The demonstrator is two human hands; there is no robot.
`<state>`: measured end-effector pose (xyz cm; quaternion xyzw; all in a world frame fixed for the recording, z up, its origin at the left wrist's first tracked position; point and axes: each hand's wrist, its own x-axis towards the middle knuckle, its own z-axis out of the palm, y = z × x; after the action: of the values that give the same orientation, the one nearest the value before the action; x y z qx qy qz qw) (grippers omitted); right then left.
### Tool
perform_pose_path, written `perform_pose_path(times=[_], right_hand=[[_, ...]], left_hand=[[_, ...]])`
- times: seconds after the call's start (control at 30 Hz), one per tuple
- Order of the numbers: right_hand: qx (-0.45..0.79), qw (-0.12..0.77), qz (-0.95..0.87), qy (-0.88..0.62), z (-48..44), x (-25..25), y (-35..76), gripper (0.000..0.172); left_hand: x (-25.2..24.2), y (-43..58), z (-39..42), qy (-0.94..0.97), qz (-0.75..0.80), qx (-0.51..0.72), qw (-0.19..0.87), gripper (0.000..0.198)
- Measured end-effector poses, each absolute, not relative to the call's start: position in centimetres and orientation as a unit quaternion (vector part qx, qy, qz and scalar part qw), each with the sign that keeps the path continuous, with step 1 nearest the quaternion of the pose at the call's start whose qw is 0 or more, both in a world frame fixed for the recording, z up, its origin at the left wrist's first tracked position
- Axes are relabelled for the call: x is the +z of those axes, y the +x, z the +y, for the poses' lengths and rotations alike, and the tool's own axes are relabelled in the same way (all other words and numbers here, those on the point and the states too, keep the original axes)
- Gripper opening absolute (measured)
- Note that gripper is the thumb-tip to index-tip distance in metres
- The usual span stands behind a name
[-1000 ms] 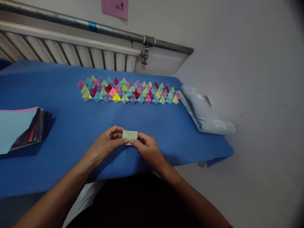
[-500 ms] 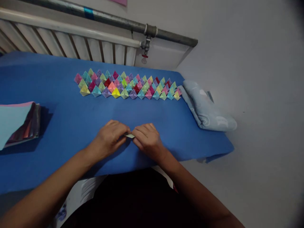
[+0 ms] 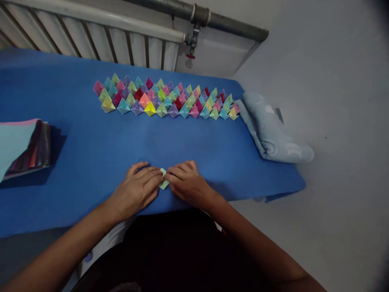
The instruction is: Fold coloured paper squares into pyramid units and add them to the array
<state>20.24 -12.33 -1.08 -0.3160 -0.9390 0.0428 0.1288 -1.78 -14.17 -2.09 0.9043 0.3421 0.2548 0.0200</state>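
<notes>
A small pale green folded paper [image 3: 164, 184] lies on the blue table cover close to its front edge. My left hand [image 3: 138, 184] holds the paper's left side, with the fingertips pressed on it and the thumb side partly hidden. From the other side, my right hand [image 3: 188, 180] grips the paper's right edge with its fingers curled together. Only the strip between both hands shows. Beyond them stand rows of small pointed origami pieces [image 3: 150, 108] in many colours, packed side by side.
On the left sits a stack of coloured paper sheets [image 3: 16, 140]. A folded grey-blue blanket [image 3: 270, 134] rests at the right end of the blue-covered table [image 3: 91, 162]. Behind the table are a white radiator [image 3: 100, 36] and a metal pipe [image 3: 234, 27] with a red-handled valve.
The paper was pinched edge-on between my fingers; now it lies flatter, with more of its face showing. My left hand has flattened over it. The view has tilted downward slightly.
</notes>
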Motion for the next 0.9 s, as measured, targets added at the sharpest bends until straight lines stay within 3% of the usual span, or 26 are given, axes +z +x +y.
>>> perform_pose_path(times=[0.17,0.37,0.9], right_hand=[[0.063,0.141,-0.928,-0.338,-13.1,-1.2,20.7,0.022],[0.021,0.163,-0.925,-0.343,-13.3,-1.7,20.6,0.019],[0.026,0.121,-0.942,-0.313,-13.1,-1.3,20.7,0.023]], left_hand=[[-2.3,-1.8,-14.6,0.894,0.367,0.252,0.048,0.022],[-2.3,-2.0,-14.9,0.89,0.367,0.271,0.004,0.017],[-2.1,-2.3,-13.9,0.921,0.324,0.216,-0.027,0.017]])
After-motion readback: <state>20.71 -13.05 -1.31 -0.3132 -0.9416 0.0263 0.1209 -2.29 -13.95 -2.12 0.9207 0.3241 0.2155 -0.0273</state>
